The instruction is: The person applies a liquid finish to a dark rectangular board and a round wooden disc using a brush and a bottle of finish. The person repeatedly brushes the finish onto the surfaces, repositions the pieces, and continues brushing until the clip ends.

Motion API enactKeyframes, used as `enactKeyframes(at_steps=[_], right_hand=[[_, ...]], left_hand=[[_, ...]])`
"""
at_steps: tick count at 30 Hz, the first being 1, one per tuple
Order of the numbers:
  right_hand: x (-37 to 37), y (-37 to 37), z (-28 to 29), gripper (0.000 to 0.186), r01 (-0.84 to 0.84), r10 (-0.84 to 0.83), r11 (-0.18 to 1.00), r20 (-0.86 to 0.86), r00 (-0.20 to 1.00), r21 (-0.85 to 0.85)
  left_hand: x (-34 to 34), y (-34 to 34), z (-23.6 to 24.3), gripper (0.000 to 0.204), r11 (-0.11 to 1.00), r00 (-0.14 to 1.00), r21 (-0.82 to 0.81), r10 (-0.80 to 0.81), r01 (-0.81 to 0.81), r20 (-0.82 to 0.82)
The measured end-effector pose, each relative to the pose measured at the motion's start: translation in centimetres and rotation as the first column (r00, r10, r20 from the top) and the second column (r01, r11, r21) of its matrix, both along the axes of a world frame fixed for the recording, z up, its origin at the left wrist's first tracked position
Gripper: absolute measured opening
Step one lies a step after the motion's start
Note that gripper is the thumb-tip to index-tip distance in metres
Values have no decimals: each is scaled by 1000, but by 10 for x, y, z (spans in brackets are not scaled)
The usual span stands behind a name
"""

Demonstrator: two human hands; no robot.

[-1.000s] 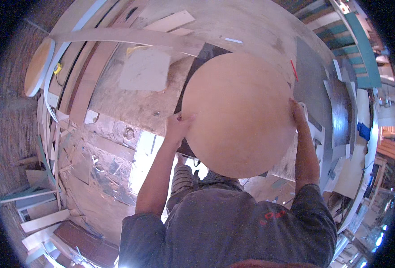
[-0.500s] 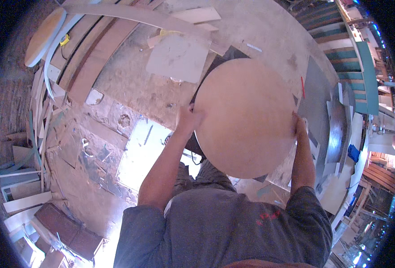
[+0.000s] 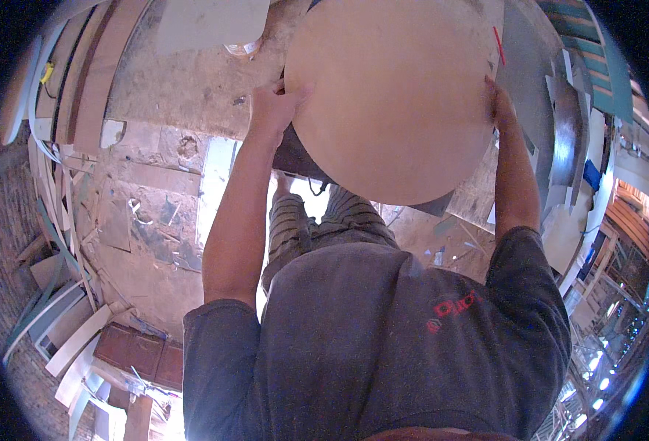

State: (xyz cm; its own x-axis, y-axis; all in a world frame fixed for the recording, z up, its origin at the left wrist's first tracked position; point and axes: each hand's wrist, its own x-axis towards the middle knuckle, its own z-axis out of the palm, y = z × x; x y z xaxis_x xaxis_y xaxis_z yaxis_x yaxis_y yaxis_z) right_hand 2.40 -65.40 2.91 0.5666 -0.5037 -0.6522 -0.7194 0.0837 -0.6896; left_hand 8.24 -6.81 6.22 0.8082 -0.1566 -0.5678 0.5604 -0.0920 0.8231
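A large round wooden board (image 3: 390, 95), pale tan and smooth-faced, is held out in front of me by its edges. My left hand (image 3: 277, 110) grips its left rim, thumb on the face and fingers around the edge. At the right rim my right hand (image 3: 499, 104) is closed on the board, its fingertips partly out of sight. Beneath the disc shows a dark flat surface (image 3: 298, 156), mostly hidden by it.
A pale rounded panel (image 3: 210, 26) lies on the worktable (image 3: 181, 88) ahead on the left. Long planks (image 3: 100, 81) and a yellow tape measure (image 3: 47, 72) are farther left. A red stick (image 3: 498, 45) and a dark glossy sheet (image 3: 561, 136) lie right. Scraps litter the floor (image 3: 155, 176).
The view has tilted, so the board and both hands appear higher in the picture and the board looks larger. Both hands keep their hold on its rim.
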Motion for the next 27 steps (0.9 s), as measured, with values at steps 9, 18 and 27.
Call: enactKeyframes(at_steps=[9,18,27], right_hand=[[8,-1,13,72,0,3,995,-30,1000,100],[0,9,21,70,-21,22,999,2,1000,-46],[3,-2,-7,68,-28,23,994,56,998,102]], left_hand=[[1,-3,-19,58,999,997,-48,5,-2,75],[-1,-8,-27,46,1000,999,-12,3,-3,43],[-8,-5,-15,44,997,989,60,49,-58,136]])
